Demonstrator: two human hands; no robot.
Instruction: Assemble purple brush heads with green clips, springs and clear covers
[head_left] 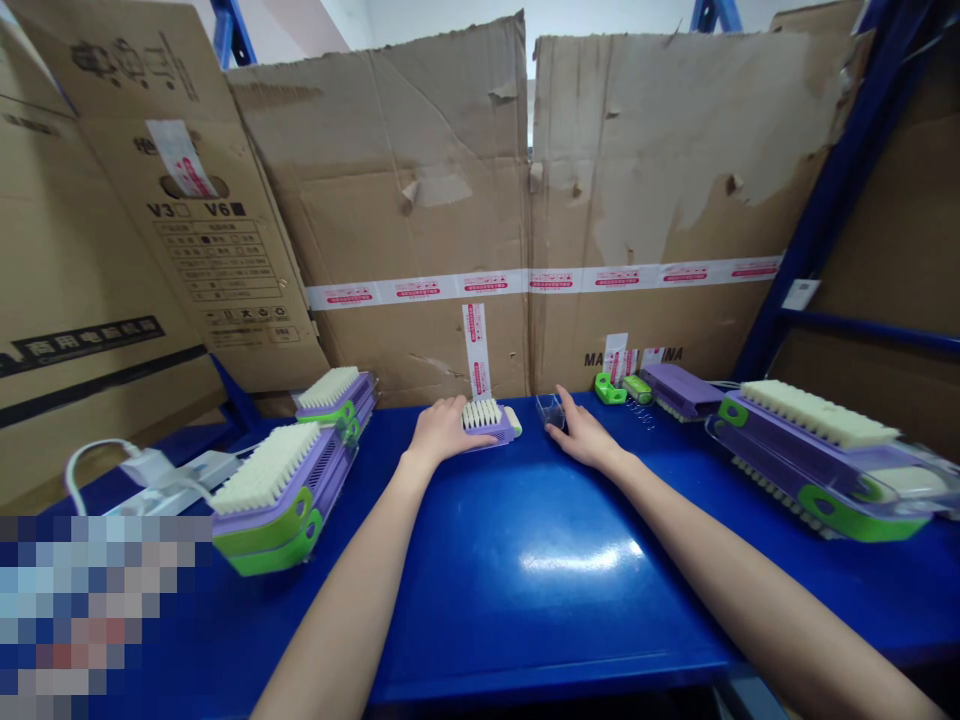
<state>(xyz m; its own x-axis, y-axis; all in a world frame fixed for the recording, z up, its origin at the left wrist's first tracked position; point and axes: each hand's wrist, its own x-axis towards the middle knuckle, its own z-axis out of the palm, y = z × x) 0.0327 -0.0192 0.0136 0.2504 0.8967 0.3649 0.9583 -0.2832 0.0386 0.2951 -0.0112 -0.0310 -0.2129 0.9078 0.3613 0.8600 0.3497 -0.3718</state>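
Observation:
At the back middle of the blue table, my left hand [441, 428] is closed around the left end of a purple brush [491, 432] with cream bristles facing up. A pale end piece sticks out at the brush's right end. To the right of it, my right hand [583, 430] has its thumb and fingers round a small clear plastic box-shaped part [551, 410], which rests on or just above the table. Beyond my right hand lie a green plastic end piece [610, 390], a smaller green part [637, 388] and a thin metal spring [643, 413].
Two purple and green brushes [274, 465] [330, 392] stand at left near a white power strip [184, 480]. At right are a purple shell [681, 388] and a stack of larger brushes [821, 440]. Cardboard panels [420, 220] wall the back of the blue table [525, 620].

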